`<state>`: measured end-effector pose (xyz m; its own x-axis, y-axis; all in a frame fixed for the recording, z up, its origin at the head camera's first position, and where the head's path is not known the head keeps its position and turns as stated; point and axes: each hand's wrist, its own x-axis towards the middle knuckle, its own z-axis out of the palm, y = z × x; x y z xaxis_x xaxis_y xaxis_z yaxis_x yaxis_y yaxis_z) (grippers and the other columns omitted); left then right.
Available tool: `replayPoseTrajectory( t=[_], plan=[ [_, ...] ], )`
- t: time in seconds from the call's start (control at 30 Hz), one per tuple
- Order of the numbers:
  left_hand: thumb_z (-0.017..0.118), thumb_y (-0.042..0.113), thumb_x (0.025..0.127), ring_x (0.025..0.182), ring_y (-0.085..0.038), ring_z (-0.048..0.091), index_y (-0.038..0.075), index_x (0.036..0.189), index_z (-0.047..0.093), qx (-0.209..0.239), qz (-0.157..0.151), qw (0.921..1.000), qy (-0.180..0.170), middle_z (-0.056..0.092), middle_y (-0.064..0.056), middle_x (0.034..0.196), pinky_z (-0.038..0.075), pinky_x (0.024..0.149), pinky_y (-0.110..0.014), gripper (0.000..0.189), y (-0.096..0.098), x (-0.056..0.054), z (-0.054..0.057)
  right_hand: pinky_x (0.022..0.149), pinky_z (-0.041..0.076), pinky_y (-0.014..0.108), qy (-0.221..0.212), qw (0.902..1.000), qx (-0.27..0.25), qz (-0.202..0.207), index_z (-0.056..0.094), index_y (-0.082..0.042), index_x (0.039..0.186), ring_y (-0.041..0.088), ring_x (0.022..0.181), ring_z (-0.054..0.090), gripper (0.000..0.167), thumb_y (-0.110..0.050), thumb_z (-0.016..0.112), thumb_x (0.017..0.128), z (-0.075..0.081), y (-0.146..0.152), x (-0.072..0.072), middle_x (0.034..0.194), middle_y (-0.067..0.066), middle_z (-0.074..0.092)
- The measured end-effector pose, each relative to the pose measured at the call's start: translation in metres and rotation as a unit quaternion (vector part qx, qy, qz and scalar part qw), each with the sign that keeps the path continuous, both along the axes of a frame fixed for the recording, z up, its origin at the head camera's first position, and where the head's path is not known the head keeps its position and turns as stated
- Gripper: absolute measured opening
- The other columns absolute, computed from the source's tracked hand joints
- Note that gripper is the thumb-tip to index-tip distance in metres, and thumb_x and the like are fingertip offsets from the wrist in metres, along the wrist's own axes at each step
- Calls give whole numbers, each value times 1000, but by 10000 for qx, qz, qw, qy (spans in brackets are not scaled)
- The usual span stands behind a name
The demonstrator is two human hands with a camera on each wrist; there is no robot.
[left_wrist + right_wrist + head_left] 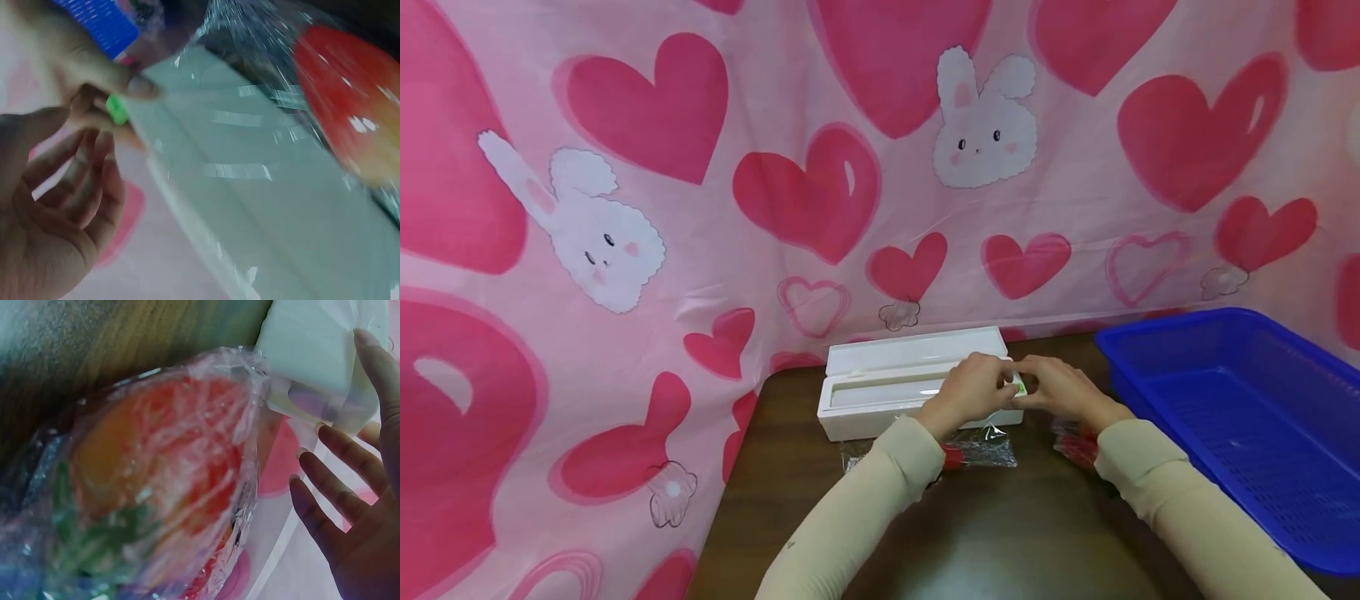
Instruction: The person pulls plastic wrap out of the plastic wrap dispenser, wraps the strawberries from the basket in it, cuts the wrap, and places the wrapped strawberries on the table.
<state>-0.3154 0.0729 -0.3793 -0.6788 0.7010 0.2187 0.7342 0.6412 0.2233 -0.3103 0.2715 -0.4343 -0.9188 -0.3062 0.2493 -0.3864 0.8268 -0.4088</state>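
A long white cling film box [880, 417] with its lid [917, 352] raised stands at the back of the table. My left hand [972, 387] is over its right part; the left wrist view shows the fingers loosely curved, with nothing visible between them. My right hand [1060, 387] is at the box's right end. Its thumb and forefinger pinch the corner beside a small green piece [116, 109], the other fingers spread apart. Before the box lies a red-and-yellow item [344, 100] in clear film. A second wrapped red-and-orange item [169, 444] with green is below my right hand.
A blue plastic basket [1247, 321] stands to the right on the dark wooden table [1000, 533]. Behind the table hangs a pink cloth [700, 250] printed with hearts and rabbits.
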Motion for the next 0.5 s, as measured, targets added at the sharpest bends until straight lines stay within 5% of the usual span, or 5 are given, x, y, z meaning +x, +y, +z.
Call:
replayPoseTrajectory(
  t=[0.1, 0.23, 0.4, 0.5],
  plan=[
    [70, 26, 95, 61, -6, 50, 18, 73, 68, 180, 488, 9986, 6, 56, 10, 67, 39, 53, -21, 24, 10, -1, -7, 59, 43, 34, -78, 9999, -150, 10, 71, -23, 100, 12, 74, 54, 30, -41, 86, 81, -1, -9, -1, 84, -3, 61],
    [72, 27, 93, 54, -9, 43, 17, 58, 49, 308, 1011, 9943, 111, 44, 8, 57, 36, 48, -24, 42, 17, -5, -15, 62, 44, 36, -188, 9996, -207, 19, 63, -25, 87, 12, 76, 55, 26, -38, 85, 83, 0, -15, -2, 84, -9, 60],
    [75, 22, 86, 53, -11, 45, 19, 53, 44, 314, 1456, 9887, 178, 45, 7, 56, 37, 47, -26, 46, 17, -7, -17, 63, 46, 37, -216, 9997, -134, 47, 66, -23, 93, 12, 78, 57, 28, -40, 85, 83, 4, -22, -3, 86, -8, 63],
    [76, 15, 80, 54, -12, 43, 19, 53, 44, 402, 1630, 9858, -77, 43, 7, 56, 34, 46, -26, 42, 14, -7, -15, 60, 45, 36, -214, 9997, -56, 66, 71, -20, 104, 13, 75, 55, 33, -39, 86, 81, 6, -24, -4, 85, -2, 64]
  ],
)
